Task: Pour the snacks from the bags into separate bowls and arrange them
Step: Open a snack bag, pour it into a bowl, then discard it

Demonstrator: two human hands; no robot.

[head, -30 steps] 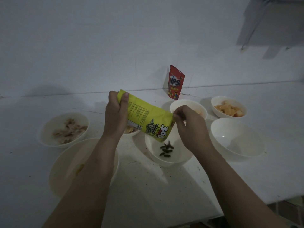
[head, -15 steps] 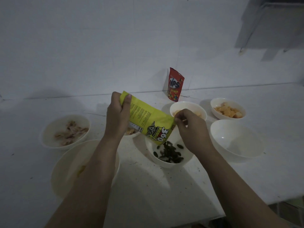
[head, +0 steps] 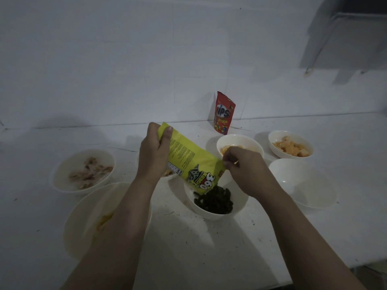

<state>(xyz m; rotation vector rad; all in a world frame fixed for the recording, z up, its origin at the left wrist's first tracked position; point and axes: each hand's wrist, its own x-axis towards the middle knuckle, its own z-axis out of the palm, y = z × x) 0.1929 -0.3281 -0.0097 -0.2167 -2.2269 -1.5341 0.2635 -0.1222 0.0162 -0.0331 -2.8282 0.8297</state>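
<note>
1. White wall (head: 125,59) is seen behind a white counter (head: 188,248); the light is dim; a grey shelf (head: 351,32) is mounted at 1 o'clock.
2. A yellow bag (head: 188,158) is held tilted above the middle of the counter, its mouth turned down toward 5 o'clock over a centre bowl (head: 238,210); dark seeds (head: 215,200) are piled inside that bowl, just under the mouth.
3. The bag's upper end is gripped by the left hand (head: 152,155), thumb curled over the front edge; the lower right corner, beside the mouth, is pinched by the right hand (head: 245,170) between thumb and fingertips.
4. A red pouch (head: 224,113) is stood upright against the wall at 12 o'clock, well apart from both hands.
5. At 1 o'clock from the centre bowl a bowl with pale pieces (head: 240,143) is partly hidden by the right hand; farther toward 2 o'clock a bowl of orange chunks (head: 291,144) is set.
6. At 3 o'clock a bare bowl (head: 303,185) is placed near the centre bowl.
7. At 9 o'clock a bowl of brownish snacks (head: 82,170) is found; at 8 o'clock a large bowl (head: 83,218) with a few yellow bits is crossed by the left forearm.
8. A small bowl (head: 167,174) is mostly hidden behind the left wrist and the bag; its contents cannot be told.
</note>
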